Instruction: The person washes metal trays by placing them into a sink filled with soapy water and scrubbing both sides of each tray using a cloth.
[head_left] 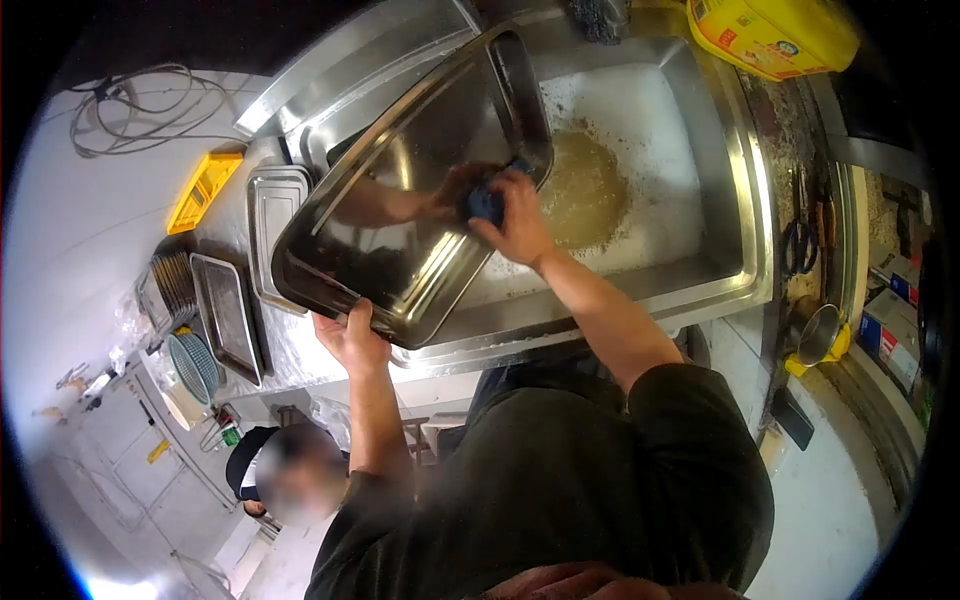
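A large, deep metal tray (pixel 385 200) is tilted over the left part of the sink. My left hand (pixel 355 340) grips its near rim at the lower left corner, thumb over the edge. In my right hand (pixel 520 222) is a dark blue scrubbing pad (pixel 485 203), pressed against the inside of the tray near its right side. The fingers are wrapped round the pad, which hides part of its shape. The shiny tray floor mirrors my hand. Below and to the right, the steel sink (pixel 725 170) holds white suds (pixel 650 110) with a murky brown patch (pixel 590 190).
Smaller metal trays (pixel 228 310) lie on the counter at left, near a yellow plastic piece (pixel 205 192) and a blue-green basket (pixel 193 365). A yellow jug (pixel 775 40) stands at the sink's far right corner. Scissors (pixel 800 240) are at right. Another person (pixel 290 475) is at lower left.
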